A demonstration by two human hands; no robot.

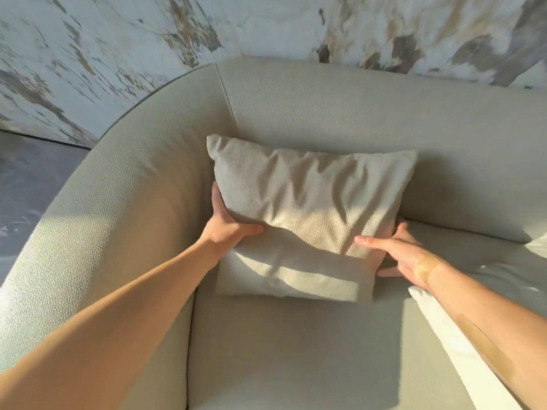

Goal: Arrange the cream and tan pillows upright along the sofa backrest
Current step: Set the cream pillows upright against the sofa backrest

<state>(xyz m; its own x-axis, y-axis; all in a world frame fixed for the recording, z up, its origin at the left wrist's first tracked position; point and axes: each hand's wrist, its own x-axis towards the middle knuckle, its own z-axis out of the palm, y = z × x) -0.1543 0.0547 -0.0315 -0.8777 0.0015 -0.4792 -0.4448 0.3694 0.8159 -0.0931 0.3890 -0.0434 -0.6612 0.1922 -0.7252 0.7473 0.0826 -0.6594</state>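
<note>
Wall: marbled white wall [118, 39] is rising behind.
Floor: grey floor [26, 184] is showing at left.
Light: low sunlight is striping warm bands.

cream pillow [438, 329] under right forearm, cut off

Head view, steeply down, near sofa [296, 350]
</note>
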